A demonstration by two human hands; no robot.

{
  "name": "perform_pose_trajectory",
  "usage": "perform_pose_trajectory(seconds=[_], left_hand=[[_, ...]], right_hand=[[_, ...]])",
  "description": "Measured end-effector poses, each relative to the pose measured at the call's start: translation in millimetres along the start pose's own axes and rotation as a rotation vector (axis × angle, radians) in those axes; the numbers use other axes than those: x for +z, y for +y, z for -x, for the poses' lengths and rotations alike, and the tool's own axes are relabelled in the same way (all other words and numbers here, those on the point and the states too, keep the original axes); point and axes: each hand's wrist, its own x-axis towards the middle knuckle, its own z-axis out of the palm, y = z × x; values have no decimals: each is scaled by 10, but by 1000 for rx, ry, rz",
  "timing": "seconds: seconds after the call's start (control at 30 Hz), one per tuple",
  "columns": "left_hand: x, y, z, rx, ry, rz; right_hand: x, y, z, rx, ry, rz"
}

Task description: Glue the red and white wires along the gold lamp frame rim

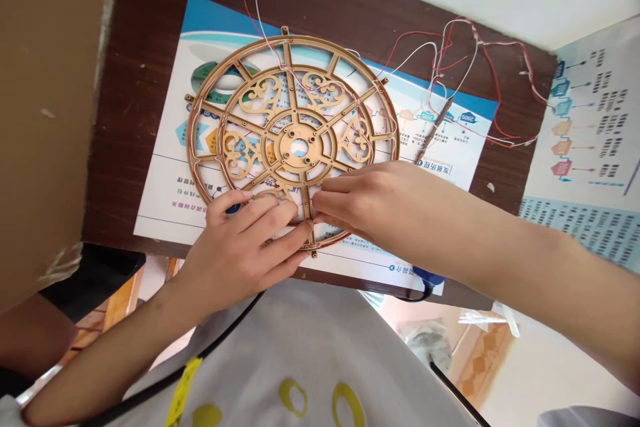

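Observation:
A round gold-coloured frame with spokes, scrollwork and a drilled hub lies on a printed poster sheet. Thin red and white wires run along its rings. My left hand rests over the near left part of the rim, fingers bent and spread across it. Close beside the near spoke, my right hand has its fingers pinched together at the inner ring. Whatever sits between those fingertips is hidden. The fingertips of both hands nearly meet at that spoke.
The poster covers part of the dark wooden table. Loose red and white wires tangle at the back right. A cardboard box stands at the left, a blue plug-like piece at the near edge. Another person's arm shows lower left.

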Motion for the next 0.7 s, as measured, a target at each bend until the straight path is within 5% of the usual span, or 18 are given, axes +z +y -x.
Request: perform_pose_trajectory(seconds=[0.13,0.33,0.57,0.7], left_hand=[[4,2,-1,-8,5,-5],[9,-2,17,-7,-9,8],[12,3,16,4,-8,4],[3,4,20,2,-1,-6]], right_hand=[[0,-43,-3,-27,34,85],[-82,26,-32,-35,-85,-13],[71,-122,421,176,334,-256],[305,-296,590,255,378,-359]])
